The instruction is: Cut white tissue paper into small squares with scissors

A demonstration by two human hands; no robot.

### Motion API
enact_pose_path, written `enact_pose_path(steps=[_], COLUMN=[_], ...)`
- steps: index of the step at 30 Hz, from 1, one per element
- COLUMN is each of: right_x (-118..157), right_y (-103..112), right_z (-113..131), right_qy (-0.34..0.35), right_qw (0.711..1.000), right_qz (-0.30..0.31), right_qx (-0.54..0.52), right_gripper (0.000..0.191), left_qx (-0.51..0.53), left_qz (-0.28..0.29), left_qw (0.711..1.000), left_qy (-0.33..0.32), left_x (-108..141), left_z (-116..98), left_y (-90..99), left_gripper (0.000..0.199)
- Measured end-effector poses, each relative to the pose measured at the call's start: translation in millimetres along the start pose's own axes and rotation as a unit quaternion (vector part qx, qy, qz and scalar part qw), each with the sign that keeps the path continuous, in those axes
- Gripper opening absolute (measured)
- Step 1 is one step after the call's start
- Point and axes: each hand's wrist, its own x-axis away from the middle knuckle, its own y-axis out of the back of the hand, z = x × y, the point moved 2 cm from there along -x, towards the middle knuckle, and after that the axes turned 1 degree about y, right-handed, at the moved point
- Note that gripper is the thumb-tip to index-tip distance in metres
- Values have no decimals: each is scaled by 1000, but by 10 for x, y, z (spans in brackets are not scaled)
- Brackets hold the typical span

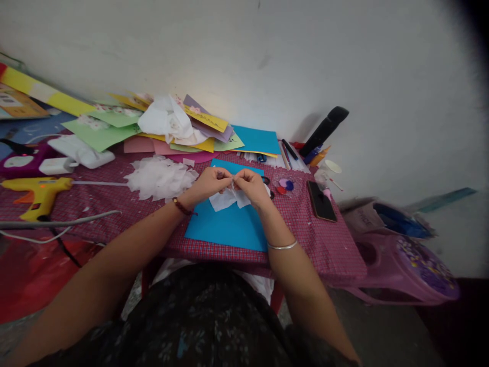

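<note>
Over a blue sheet of card [233, 227], both hands meet at a piece of thin white tissue paper [223, 200]. My left hand [211, 183] pinches it from the left, thumb against fingers. From the right, my right hand [251, 187] pinches the same piece close to the left fingertips. The tissue's lower part hangs loose in two flaps below the fingers. Black scissor handles [266, 180] show partly behind my right hand; the rest is hidden. Left of my left hand lies a heap of white tissue pieces [158, 178].
A yellow glue gun [40, 193] with a glue stick lies at the left, by cables and a purple power socket [25, 163]. Coloured cards [103, 135] pile along the wall. At right are a phone [321, 201], small coloured discs [284, 186] and a pink stool [405, 270].
</note>
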Motion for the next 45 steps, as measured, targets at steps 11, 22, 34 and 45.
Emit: enact_pose_path(steps=[11, 22, 34, 45], right_x=[-46, -41, -73, -119], right_y=[55, 49, 78, 194], right_z=[-48, -59, -207, -121], right_qy=[-48, -89, -41, 1], right_qw=[996, 993, 995, 991], right_qz=[-43, -41, -59, -126], right_qx=[-67, -60, 63, 33], right_gripper=[13, 39, 21, 20], left_qx=[91, 156, 97, 254], left_qz=[-49, -38, -64, -111], left_qw=[993, 984, 992, 960], left_qy=[48, 76, 47, 43], left_x=[-47, -26, -31, -66], left_z=[113, 26, 67, 48], left_y=[50, 35, 11, 107], left_gripper=[6, 10, 6, 11])
